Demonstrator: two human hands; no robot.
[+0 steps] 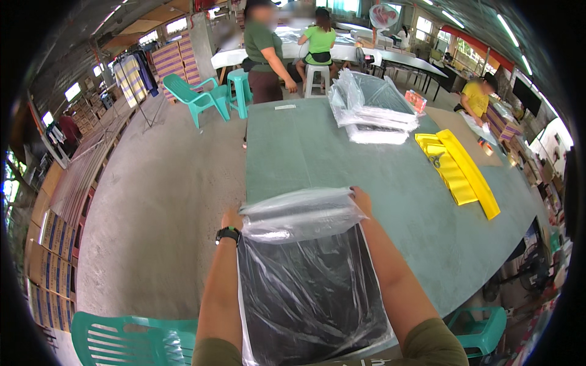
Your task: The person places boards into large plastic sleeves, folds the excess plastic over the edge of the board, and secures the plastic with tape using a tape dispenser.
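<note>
A large clear plastic bag (308,293) with a dark flat sheet inside stretches from the near table edge toward my body. Its loose, see-through end (302,213) is bunched and folded across the top. My left hand (232,219), below a black wristwatch (227,234), grips the left side of that end; its fingers are mostly hidden. At the opposite side, my right hand (361,201) is closed on the plastic's upper corner. Both arms reach forward along the bag's edges.
Beyond the bag spreads a green-topped table (293,152). It bears stacked plastic-wrapped packs (375,110), folded yellow cloth (467,177) and scissors (434,160). Green chairs (134,338) and a stool (479,329) flank me. One person (264,52) stands beyond the table; another (476,100) works at the right.
</note>
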